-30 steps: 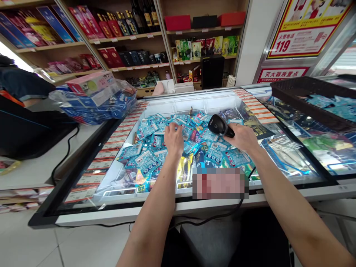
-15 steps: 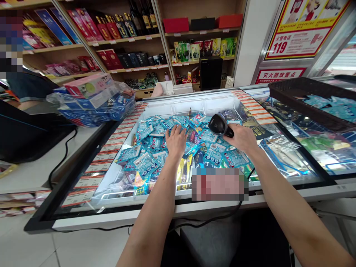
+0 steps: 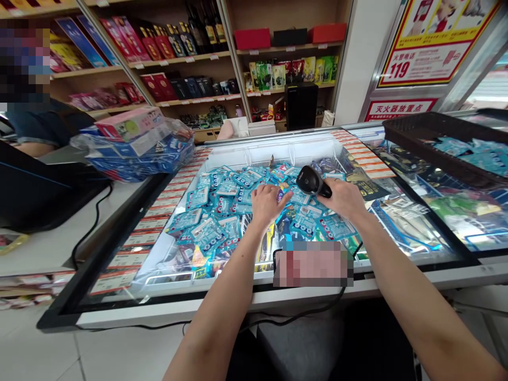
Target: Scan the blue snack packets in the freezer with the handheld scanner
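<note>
Flat blue plastic packets lie mostly left of the black plastic scanner, which points far-left from the right hand, its grip wrapped around the handle. The left hand, nearer the packets, has loosely spread fingers, seemingly holding none.

Overall exposure bright; light is strongest inside the chest freezer, whose white walls approach overexposure, and crisp glints mark the blue sachets. The window at far right is washed out to pale grey-white, whereas deep shadow collects below the freezer's front edge. Wide-angle distortion tilts the shelving unit and stretches the forearms toward the lower corners. Fine print on the fire-safety poster is soft; pixelated blocks obscure the upper left and front centre
</note>
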{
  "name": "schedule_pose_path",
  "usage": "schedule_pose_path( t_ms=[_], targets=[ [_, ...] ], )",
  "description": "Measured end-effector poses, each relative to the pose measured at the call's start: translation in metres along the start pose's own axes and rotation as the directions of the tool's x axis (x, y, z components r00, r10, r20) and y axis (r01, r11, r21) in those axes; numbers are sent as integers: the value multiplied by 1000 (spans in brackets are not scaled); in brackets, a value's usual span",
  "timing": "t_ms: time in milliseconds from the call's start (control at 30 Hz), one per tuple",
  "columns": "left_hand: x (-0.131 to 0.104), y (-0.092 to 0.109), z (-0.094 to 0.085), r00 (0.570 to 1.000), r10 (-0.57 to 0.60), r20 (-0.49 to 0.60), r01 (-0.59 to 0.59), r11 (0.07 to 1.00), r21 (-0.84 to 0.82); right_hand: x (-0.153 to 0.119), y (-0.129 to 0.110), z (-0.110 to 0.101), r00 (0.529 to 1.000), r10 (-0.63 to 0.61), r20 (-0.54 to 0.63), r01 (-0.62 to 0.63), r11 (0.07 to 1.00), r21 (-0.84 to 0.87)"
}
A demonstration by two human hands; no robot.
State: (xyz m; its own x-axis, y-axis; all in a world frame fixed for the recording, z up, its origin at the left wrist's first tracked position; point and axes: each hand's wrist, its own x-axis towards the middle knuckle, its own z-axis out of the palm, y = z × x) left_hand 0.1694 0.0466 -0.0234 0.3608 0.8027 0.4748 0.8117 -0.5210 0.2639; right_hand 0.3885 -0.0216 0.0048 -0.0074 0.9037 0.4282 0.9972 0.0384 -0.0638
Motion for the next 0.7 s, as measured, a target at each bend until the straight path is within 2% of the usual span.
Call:
schedule_pose_path(
  t_ms=[100,200,333,500,700],
  targets=[
    [-1,12,4,999,-51,1,51,998,46,0,0,1,1000,-13,5,13,1000,13],
    [-2,15,8,999,-52,-2,52,997,55,0,0,2,1000,-16,6,16,1000,25],
    [0,6,12,997,-69,26,69,998,-8,0,0,1,1000,-31,-1,31,999,31],
    [9,-5,12,978,-186,95,196,975,-108,0,0,0,1000,-23,-2,23,999,26],
    [12,-14,1,954,-257,154,294,901,-320,0,0,1,999,-34,-19,34,999,41]
  ],
)
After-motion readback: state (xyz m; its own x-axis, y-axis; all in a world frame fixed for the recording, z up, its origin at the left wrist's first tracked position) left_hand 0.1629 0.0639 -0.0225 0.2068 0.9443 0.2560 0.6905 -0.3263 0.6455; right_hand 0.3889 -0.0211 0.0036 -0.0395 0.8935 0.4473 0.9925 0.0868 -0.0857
